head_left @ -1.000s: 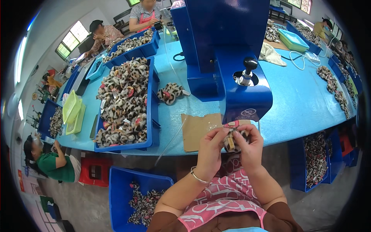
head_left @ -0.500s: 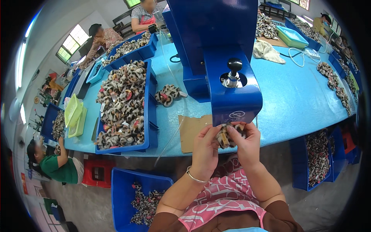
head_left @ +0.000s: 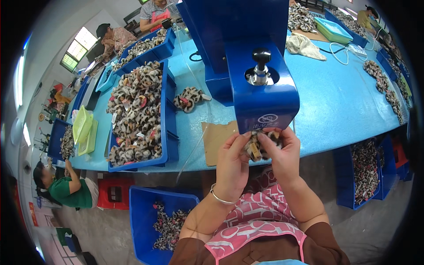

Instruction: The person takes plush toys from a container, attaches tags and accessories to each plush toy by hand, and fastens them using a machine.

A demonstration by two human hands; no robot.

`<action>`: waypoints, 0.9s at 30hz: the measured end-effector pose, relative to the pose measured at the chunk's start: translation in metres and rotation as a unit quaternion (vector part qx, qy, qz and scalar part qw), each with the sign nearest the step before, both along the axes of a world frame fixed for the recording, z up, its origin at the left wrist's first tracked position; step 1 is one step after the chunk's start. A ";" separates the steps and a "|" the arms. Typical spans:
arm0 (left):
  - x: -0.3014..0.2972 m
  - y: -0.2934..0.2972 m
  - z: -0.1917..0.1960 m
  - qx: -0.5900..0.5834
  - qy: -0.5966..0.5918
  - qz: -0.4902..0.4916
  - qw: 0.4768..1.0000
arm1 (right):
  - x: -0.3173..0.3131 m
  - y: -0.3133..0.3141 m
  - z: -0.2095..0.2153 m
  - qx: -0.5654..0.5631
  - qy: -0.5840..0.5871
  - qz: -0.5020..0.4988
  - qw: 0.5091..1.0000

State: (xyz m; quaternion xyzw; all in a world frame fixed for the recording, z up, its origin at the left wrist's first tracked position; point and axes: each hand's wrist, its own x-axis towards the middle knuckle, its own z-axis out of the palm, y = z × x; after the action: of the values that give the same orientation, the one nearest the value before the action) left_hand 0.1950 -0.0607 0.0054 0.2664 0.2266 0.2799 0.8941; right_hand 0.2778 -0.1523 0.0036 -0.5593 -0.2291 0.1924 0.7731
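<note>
Both my hands grip one small spotted plush piece (head_left: 264, 142) in black, white and brown fur, with a yellowish patch showing on it. My left hand (head_left: 233, 161), with a bangle at the wrist, pinches its left side. On the other side, my right hand (head_left: 282, 152) closes on it with the thumb laid across the front. The piece sits right under the front head of a blue bench machine (head_left: 265, 99), which has a black knob on top. The head hides the upper edge of the piece and some fingertips.
A blue crate (head_left: 170, 119) heaped with similar plush pieces stands on the blue table (head_left: 335, 106), left of the machine. A few loose pieces (head_left: 190, 99) and brown cardboard (head_left: 216, 141) lie between. Another blue crate (head_left: 137, 221) is on the floor. Several people work around the table.
My view has shifted slightly, so the machine and table sit a little higher and further left. Both hands still hold the plush piece under the machine head.
</note>
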 end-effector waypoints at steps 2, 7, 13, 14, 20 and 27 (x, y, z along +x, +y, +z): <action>0.000 0.000 0.000 -0.003 -0.002 0.002 1.000 | -0.001 0.000 0.001 0.009 -0.001 0.002 1.000; 0.000 0.000 0.000 -0.008 -0.015 -0.005 1.000 | 0.000 -0.001 0.001 0.011 -0.025 0.000 1.000; 0.001 0.002 -0.002 -0.010 -0.004 -0.023 1.000 | -0.001 -0.001 0.001 0.014 -0.016 0.000 1.000; 0.002 0.001 0.000 -0.008 -0.007 -0.017 1.000 | -0.001 -0.001 0.001 0.015 -0.013 -0.002 1.000; 0.002 0.001 -0.001 -0.004 -0.009 -0.008 1.000 | 0.001 0.000 -0.001 0.004 -0.027 -0.003 1.000; 0.001 -0.003 0.002 0.014 -0.022 -0.006 1.000 | -0.002 0.001 0.004 -0.006 -0.012 -0.017 1.000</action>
State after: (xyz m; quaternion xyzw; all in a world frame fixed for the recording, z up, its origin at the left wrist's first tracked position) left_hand 0.1962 -0.0633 0.0071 0.2744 0.2015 0.2836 0.8965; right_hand 0.2762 -0.1509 0.0077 -0.5697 -0.2281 0.1738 0.7702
